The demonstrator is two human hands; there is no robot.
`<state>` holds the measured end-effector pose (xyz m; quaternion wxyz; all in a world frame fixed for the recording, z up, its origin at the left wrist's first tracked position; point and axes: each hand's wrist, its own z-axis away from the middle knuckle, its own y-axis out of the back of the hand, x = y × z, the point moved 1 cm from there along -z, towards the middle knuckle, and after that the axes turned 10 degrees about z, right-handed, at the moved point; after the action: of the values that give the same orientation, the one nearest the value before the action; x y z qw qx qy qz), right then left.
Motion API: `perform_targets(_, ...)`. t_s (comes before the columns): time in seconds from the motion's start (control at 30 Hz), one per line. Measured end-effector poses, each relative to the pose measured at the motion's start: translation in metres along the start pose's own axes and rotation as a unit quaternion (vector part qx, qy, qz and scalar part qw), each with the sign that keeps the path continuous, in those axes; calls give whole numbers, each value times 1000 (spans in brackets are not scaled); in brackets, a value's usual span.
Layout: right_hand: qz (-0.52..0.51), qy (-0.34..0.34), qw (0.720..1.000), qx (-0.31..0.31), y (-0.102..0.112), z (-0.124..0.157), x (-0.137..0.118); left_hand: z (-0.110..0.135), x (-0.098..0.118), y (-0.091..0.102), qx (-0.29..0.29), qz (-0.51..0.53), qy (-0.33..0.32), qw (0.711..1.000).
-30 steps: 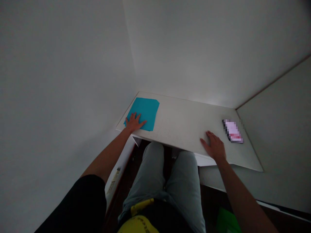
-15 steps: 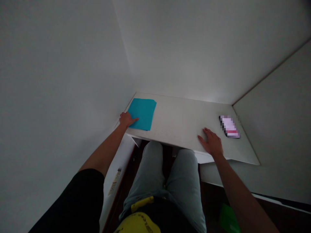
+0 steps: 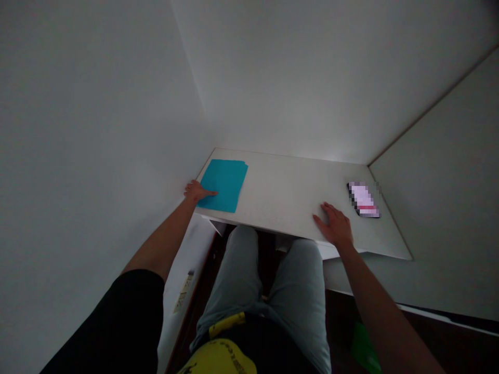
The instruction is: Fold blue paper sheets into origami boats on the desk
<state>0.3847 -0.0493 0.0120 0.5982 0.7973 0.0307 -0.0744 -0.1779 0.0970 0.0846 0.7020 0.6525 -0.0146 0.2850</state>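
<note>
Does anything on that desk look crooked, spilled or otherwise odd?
Nothing stands out. The sheet lies flat on the desk, the left hand touching its near corner. The phone lies by the right wall; the right hand rests flat nearby.

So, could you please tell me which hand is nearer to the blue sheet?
Left. The left hand touches the near-left edge of the blue sheet; the right hand rests flat on the desk well to its right.
</note>
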Motion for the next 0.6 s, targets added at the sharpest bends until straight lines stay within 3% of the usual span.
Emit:
perform_targets(0.1, 1, -2, 1000, 3, 0, 0, 0, 3, 5, 5, -16, 0, 64, 998)
perform_targets(0.3, 2, -2, 1000, -3, -1, 0, 1, 3, 6, 15, 18, 13, 0, 1000)
perform_targets(0.6, 6, -4, 1000, -11, 3, -1, -3, 12, 7, 35, 40, -40, -24, 998)
